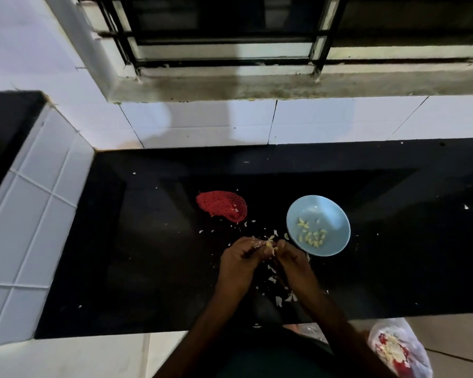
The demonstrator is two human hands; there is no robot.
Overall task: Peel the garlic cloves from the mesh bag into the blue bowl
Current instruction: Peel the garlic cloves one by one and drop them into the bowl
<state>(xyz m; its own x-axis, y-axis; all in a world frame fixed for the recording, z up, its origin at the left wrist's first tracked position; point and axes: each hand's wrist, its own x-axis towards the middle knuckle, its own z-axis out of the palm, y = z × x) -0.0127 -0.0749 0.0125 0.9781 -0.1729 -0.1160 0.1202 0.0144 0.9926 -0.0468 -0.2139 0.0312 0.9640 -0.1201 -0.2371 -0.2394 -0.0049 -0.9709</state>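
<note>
Head view, steeply down over counter (153,241)

I find nothing I can read — no lettering, number or brand shows on the blue bowl (332,210), the red mesh bag (220,204), the black counter (148,255) or the plastic bag (418,362) beside me.

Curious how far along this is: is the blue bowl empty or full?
Neither: sparsely filled. The blue bowl holds a small scatter of pale peeled cloves towards its near side; most of its floor shows bare.
</note>
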